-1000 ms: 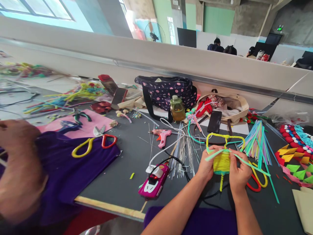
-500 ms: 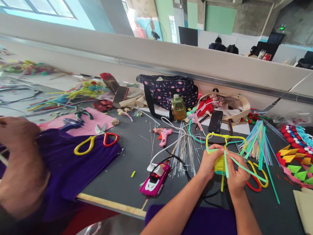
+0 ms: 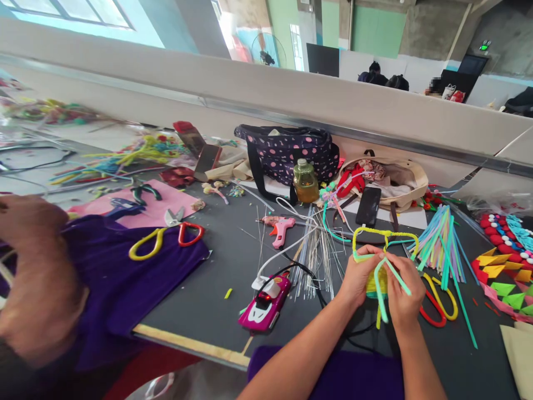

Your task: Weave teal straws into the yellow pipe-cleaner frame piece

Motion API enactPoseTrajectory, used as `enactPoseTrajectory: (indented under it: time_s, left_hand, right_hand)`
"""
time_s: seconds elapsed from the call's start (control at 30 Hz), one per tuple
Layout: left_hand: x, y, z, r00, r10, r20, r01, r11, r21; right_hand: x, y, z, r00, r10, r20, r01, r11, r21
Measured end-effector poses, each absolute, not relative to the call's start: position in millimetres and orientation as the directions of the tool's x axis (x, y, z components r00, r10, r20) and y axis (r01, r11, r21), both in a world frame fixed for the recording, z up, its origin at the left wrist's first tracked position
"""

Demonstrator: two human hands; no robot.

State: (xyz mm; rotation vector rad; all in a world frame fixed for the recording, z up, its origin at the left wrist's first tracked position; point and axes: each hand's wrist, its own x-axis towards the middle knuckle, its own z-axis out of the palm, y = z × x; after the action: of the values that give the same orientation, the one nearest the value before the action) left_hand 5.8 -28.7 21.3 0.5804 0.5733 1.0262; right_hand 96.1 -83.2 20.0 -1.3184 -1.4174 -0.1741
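Note:
My left hand (image 3: 358, 276) pinches a yellow pipe-cleaner frame (image 3: 368, 229) that stands up above both hands, with a wound yellow and green part (image 3: 375, 286) hanging below, partly hidden. Close beside it, my right hand (image 3: 405, 291) has its fingers closed on a mint-green pipe cleaner (image 3: 380, 294) where it meets the frame. Two green ends spread out in front of my fingers. Right of my right hand lie scissors with red and yellow handles (image 3: 445, 300), and a fanned bundle of pastel pipe cleaners (image 3: 441, 244) is behind them.
A pink glue gun (image 3: 283, 230), thin metal wires (image 3: 318, 261) and a magenta car-shaped power strip (image 3: 265, 304) with cables lie left of my hands. Behind stand a bottle (image 3: 305, 180) and bags. At far left, a co-worker's arm (image 3: 37, 278) is beside purple cloth.
The mint-green ends have swung: one now bends down to the left and the other points shorter to the right. Both hands stay at nearly the same place.

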Motion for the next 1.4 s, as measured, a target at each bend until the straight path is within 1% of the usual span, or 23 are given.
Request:
enactPoseTrajectory:
  time_s: [0.07, 0.2, 0.33, 0.47, 0.53, 0.7, 0.83, 1.0, 1.07, 1.17, 1.23, 1.4]
  left_hand:
    - [6, -30, 22, 0.42, 0.894, -0.157, -0.612, 0.406, 0.678]
    - [6, -34, 26, 0.451, 0.884, -0.119, -0.605, 0.401, 0.688]
    - [5, -36, 30, 0.49, 0.868, -0.082, -0.6, 0.404, 0.69]
    - [6, -36, 30, 0.435, 0.897, -0.081, -0.619, 0.364, 0.696]
    - [7, -35, 28, 0.413, 0.907, -0.082, -0.63, 0.349, 0.694]
    - [8, -32, 24, 0.39, 0.909, -0.148, -0.645, 0.384, 0.66]
    - [8, -31, 22, 0.35, 0.922, -0.165, -0.661, 0.368, 0.654]
    - [8, -30, 21, 0.313, 0.933, -0.179, -0.68, 0.351, 0.644]
    - [8, -29, 22, 0.313, 0.929, -0.195, -0.683, 0.363, 0.634]
    - [7, -30, 23, 0.324, 0.925, -0.196, -0.681, 0.372, 0.631]
    - [7, -30, 24, 0.325, 0.928, -0.181, -0.692, 0.364, 0.624]
    - [8, -31, 23, 0.315, 0.936, -0.16, -0.726, 0.346, 0.594]
  right_hand:
    - [97, -83, 20, 0.273, 0.602, 0.75, 0.754, 0.35, -0.555]
    - [97, -82, 22, 0.322, 0.587, 0.743, 0.756, 0.313, -0.575]
    - [98, -81, 23, 0.336, 0.581, 0.741, 0.776, 0.276, -0.568]
    - [98, -82, 23, 0.307, 0.578, 0.756, 0.798, 0.276, -0.535]
    - [98, -82, 22, 0.309, 0.578, 0.755, 0.792, 0.283, -0.541]
    - [100, -79, 19, 0.411, 0.536, 0.738, 0.726, 0.298, -0.62]
    - [105, -77, 17, 0.485, 0.513, 0.708, 0.695, 0.266, -0.668]
    - [111, -73, 14, 0.477, 0.467, 0.745, 0.756, 0.215, -0.618]
    - [112, -73, 14, 0.494, 0.446, 0.747, 0.766, 0.183, -0.616]
    - [112, -73, 15, 0.535, 0.423, 0.731, 0.746, 0.168, -0.644]
    - [112, -73, 14, 0.565, 0.428, 0.705, 0.71, 0.184, -0.68]
    - [113, -68, 3, 0.662, 0.517, 0.542, 0.504, 0.228, -0.833]
